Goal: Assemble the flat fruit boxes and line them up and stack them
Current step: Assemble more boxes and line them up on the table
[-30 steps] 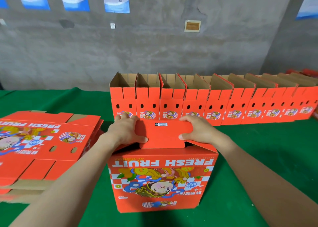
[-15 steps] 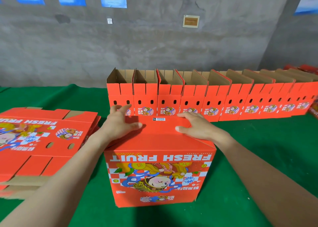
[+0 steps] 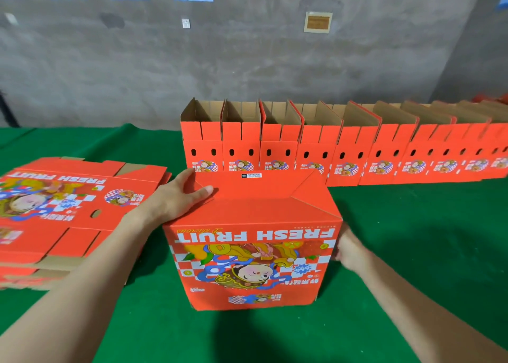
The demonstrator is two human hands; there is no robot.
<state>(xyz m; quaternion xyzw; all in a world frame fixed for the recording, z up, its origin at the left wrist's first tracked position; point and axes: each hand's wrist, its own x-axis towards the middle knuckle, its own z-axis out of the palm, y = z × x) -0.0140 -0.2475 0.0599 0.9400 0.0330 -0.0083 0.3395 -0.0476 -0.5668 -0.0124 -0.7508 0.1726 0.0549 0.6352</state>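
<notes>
Fruit box (image 3: 253, 252): left grip (image 3: 176, 200) flat atop, right grip (image 3: 349, 250) beside, closure unclear.

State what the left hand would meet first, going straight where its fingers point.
The left hand would probably meet the leftmost open box in the row; depth is unclear.

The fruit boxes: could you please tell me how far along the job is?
Done: a row of assembled boxes is lined up at the back. In hand: one upside-down box, flaps folded shut, left hand on its top, right hand at its side. Remaining: a pile of flat boxes; nothing stacked yet.
</notes>
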